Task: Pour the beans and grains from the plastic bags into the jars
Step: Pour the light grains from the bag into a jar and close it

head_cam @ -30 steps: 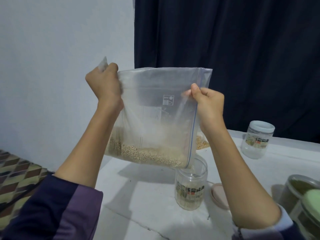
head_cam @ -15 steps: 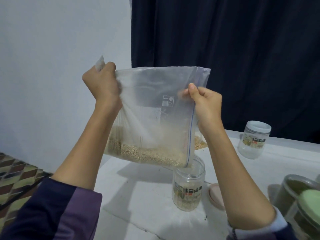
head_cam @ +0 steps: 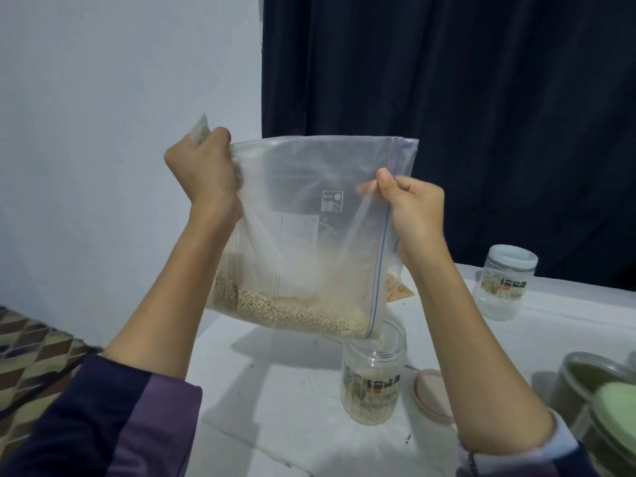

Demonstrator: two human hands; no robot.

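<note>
Where dark curtain [head_cam: 481, 132] meets pale wall [head_cam: 120, 132], white table [head_cam: 282, 390].

So the clear zip-top plastic bag [head_cam: 309, 215] hangs over the white table [head_cam: 282, 401], its low corner right above the open glass jar [head_cam: 374, 383]. Round pinkish lid [head_cam: 432, 395] lies just at the jar's 3 o'clock. Lidded clear jar [head_cam: 504, 287] sits well off at 1 o'clock, green-filled jars [head_cam: 592, 401] further out at 3.

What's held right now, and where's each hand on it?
Both hands hold the plastic bag: left hand grips its upper left corner, right hand pinches the zip edge on the right.
</note>
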